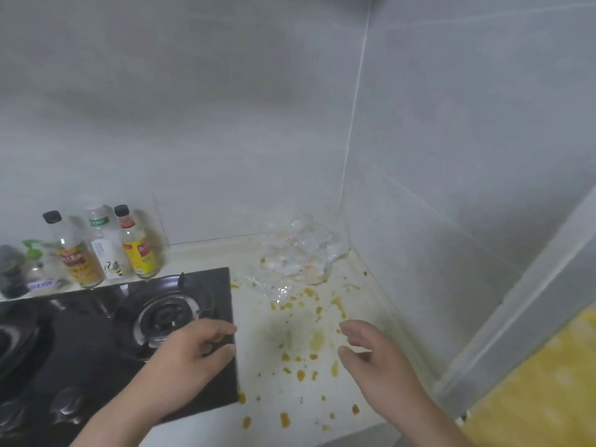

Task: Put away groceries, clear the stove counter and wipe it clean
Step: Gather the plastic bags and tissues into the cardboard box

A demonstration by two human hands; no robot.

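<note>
Nearest, the left hand [196,350] hangs over the stove's [96,343] right edge and the right hand [371,350] above the stained desk [258,375], both empty with fingers loosely spread. Orange spills [317,340] lie between them. Clearing seems the step in hand: the crumpled plastic bag [300,253] sits well beyond, in the far corner, calling for a forward reach.

left burner [11,341] cut off, bottle labels [79,262] blurred
</note>
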